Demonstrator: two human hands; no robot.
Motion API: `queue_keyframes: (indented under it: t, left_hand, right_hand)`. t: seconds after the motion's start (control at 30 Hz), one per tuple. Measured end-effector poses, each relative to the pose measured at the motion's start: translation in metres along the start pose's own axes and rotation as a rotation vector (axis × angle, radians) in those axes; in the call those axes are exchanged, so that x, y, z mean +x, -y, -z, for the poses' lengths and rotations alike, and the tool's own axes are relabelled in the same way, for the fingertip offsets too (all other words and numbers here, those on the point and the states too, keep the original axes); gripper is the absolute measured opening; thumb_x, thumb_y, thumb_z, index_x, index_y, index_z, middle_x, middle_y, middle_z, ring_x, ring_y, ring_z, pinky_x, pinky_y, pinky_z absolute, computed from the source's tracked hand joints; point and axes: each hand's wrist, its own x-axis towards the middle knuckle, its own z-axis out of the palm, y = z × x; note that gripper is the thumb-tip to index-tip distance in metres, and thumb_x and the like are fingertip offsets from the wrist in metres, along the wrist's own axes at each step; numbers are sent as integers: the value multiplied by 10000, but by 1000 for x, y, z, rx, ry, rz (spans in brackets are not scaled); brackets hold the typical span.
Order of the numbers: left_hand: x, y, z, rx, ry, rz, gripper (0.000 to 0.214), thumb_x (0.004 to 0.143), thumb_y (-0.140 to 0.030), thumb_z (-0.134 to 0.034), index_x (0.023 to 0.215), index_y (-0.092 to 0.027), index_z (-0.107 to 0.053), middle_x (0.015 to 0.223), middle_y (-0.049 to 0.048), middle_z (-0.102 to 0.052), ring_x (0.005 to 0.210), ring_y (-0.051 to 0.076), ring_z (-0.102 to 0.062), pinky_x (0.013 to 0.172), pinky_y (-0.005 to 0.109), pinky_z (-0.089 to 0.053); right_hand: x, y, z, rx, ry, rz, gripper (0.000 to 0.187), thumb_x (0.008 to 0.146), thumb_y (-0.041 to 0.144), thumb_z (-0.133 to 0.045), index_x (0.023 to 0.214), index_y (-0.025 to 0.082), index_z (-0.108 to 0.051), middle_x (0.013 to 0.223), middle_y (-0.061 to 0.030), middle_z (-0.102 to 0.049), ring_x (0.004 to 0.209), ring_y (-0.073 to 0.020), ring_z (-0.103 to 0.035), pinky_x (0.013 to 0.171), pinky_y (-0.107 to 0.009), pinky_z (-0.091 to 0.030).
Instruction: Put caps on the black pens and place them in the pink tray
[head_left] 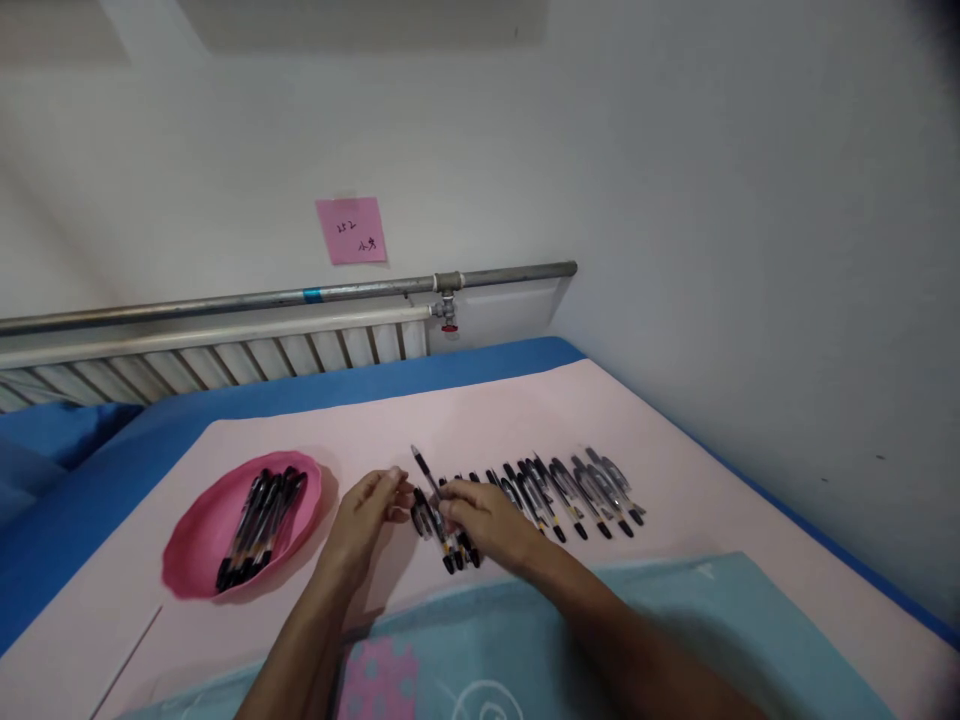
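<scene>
Several clear, black-ended pens (259, 522) inside one pink dish (193, 548).

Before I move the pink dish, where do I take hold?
Probably the left rim of the pink dish, pinched from the left and slightly above. The raised, wavy edge looks bare there, while the black pens lie across the middle and right, so a left-side pinch should clear them.
</scene>
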Motion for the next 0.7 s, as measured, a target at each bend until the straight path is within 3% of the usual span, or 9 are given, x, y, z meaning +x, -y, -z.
queue_keyframes:
  t: [0.1,0.17,0.3,0.43,0.53,0.6,0.7]
  left_hand:
    - [3,15,-3,447,-98,-125,160,595,-307,-673,569,-180,-579,517,-14,-552,495,123,-459,498,223,-288]
    - [6,24,-2,625,-137,-156,152,549,-251,-694,525,-199,-553,481,-26,-521,478,125,-427,492,225,-229]
    - [8,30,4,740,-141,-111,156,491,-174,-703,509,-211,-552,479,-20,-523,465,137,-423,497,237,-201]
    - [4,22,13,797,-174,-111,230,494,-105,-673,402,-209,-489,364,-30,-426,396,132,-394,479,253,-204]
    - [3,12,20,641,-110,3,260,535,-121,-670,378,-197,-478,303,-29,-400,353,126,-408,446,243,-246]
    - [5,4,25,404,-66,119,187,571,-146,-671,449,-172,-532,356,-12,-489,374,127,-471,438,228,-323]
    - [10,-6,31,-44,-99,194,69,642,-128,-635,602,-135,-580,562,32,-630,550,153,-609,548,256,-475]
  right_hand:
    - [2,-1,6,-17,-84,8,164,762,210,-429,771,156,-583,610,19,-532,581,-100,-469,555,-205,-350]
    - [2,0,9,-35,-96,21,178,773,232,-429,777,155,-589,620,15,-540,571,-98,-461,545,-208,-342]
    - [-1,3,9,-57,-87,32,173,776,235,-434,766,154,-586,608,20,-530,556,-91,-450,529,-200,-332]
    - [-2,5,7,-81,-92,19,158,776,222,-426,760,151,-567,607,22,-522,533,-85,-436,504,-191,-322]
    - [-3,4,5,-143,-77,37,159,785,220,-416,739,153,-552,622,17,-526,562,-91,-459,524,-190,-329]
    - [-4,2,3,-200,-30,53,153,783,210,-420,735,156,-555,629,13,-531,595,-99,-479,537,-188,-329]
    - [-7,-1,-2,-279,76,103,156,786,222,-426,752,163,-567,622,16,-526,578,-99,-465,512,-187,-304]
